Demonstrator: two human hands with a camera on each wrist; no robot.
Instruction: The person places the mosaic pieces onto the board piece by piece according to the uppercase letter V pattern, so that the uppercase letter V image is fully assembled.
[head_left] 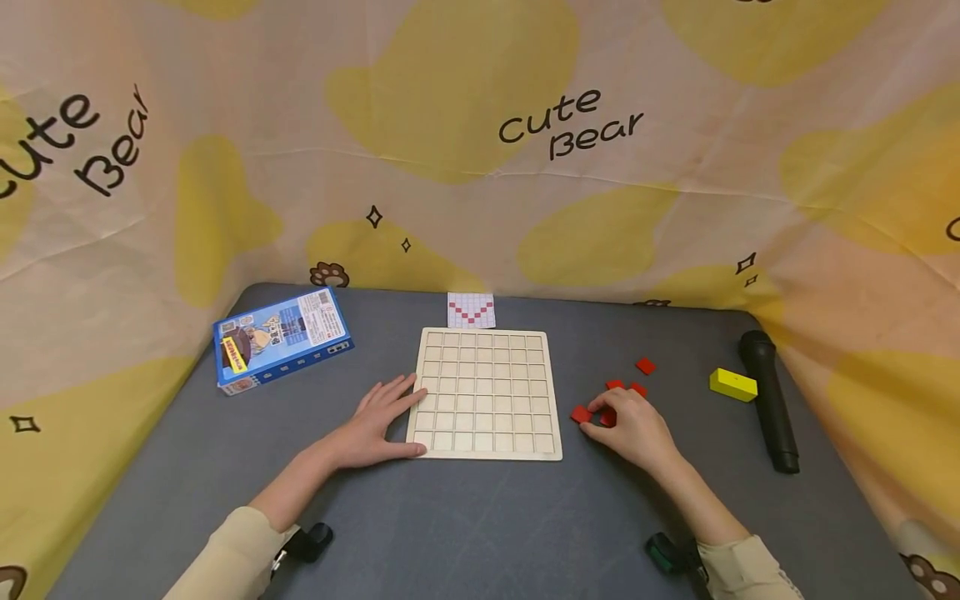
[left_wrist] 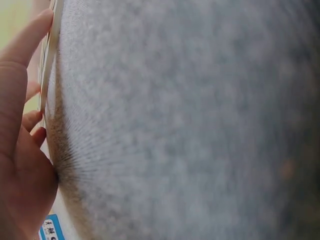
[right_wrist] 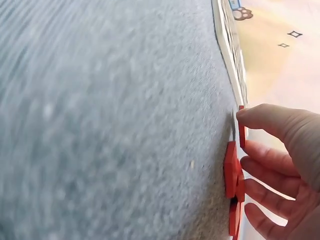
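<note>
A pale wooden board with a grid of square recesses lies on the table. My left hand rests at its left edge with the fingers spread, fingertips and thumb touching the rim. Right of the board, my right hand pinches a red square tile by its edges between thumb and index finger. Several other red tiles lie around and beneath that hand, some partly hidden by its fingers. In the right wrist view, more red tiles sit close below the pinched one.
Behind the board lies a card with a red V-shaped pattern on a grid. A blue box is at the back left. On the right are a yellow block and a black microphone. Patterned cloth hangs around the grey table.
</note>
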